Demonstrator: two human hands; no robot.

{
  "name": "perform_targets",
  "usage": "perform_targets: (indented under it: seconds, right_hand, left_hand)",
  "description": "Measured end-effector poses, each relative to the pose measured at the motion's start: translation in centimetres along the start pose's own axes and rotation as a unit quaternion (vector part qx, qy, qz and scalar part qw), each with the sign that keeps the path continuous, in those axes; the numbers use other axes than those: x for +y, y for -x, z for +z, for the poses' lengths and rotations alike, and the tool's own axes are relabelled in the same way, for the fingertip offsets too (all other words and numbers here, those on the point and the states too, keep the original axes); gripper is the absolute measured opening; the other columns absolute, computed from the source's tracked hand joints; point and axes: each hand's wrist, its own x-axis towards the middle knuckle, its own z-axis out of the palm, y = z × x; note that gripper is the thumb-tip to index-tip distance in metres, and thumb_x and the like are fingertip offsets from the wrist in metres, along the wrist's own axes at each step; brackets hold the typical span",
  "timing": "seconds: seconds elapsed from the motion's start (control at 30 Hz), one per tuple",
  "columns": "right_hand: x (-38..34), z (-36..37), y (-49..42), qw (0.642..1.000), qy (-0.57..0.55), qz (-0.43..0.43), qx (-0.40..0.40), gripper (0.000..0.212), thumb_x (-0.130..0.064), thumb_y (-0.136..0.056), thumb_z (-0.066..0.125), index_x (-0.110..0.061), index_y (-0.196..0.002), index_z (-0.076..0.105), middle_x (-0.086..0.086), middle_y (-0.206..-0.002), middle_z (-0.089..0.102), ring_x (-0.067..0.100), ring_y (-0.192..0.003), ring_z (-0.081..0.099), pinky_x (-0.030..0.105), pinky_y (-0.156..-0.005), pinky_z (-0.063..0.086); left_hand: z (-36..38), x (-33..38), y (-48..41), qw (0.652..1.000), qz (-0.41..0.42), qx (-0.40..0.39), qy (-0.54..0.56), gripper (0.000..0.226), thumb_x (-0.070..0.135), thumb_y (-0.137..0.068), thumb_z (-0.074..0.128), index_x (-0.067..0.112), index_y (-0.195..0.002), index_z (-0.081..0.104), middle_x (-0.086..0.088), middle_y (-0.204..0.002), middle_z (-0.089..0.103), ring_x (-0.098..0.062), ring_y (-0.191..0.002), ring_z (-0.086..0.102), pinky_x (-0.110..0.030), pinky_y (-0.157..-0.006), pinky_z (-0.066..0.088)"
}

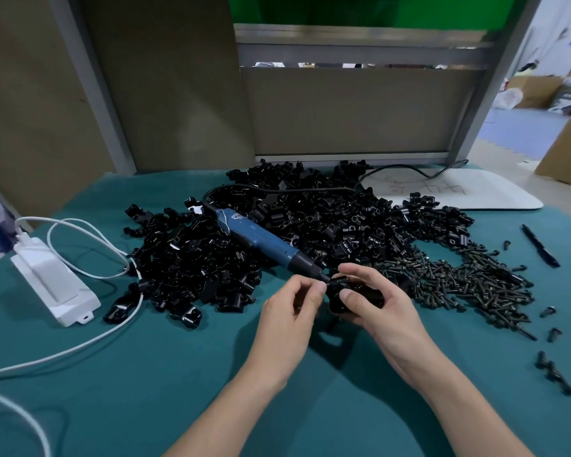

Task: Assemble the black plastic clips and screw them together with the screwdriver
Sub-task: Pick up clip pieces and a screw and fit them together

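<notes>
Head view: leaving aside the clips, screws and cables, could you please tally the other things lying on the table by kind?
Screwdriver: 1
White power box: 1
Pen: 1
White board: 1
Total: 4

I see black plastic clips [310, 225] heaped on the tabletop [178, 374], blue screwdriver [261, 240] lying slanted across the heap, tip toward me. Dark screws [468, 282] spread right of it. One held clip [343, 296] sits in my right hand [386, 311], left hand [290, 311] pinching its edge.
</notes>
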Motion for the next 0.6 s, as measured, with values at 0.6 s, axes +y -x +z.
perform_targets:
  seconds: [0.6]
  right_hand:
    - [-0.09, -0.06, 0.11, 1.0, 0.02, -0.007, -0.011, 0.03, -0.023, -0.088, 0.075, -0.039, -0.114, 0.074, -0.01, -0.113, 0.073, 0.019, -0.105, 0.072, 0.039, -0.096, 0.06]
  left_hand:
    - [0.0, -0.42, -0.09, 1.0, 0.005, 0.0, -0.002, 0.01, 0.044, -0.098, 0.059, 0.038, -0.093, 0.066, 0.01, -0.081, 0.068, -0.021, -0.079, 0.063, -0.05, -0.078, 0.055]
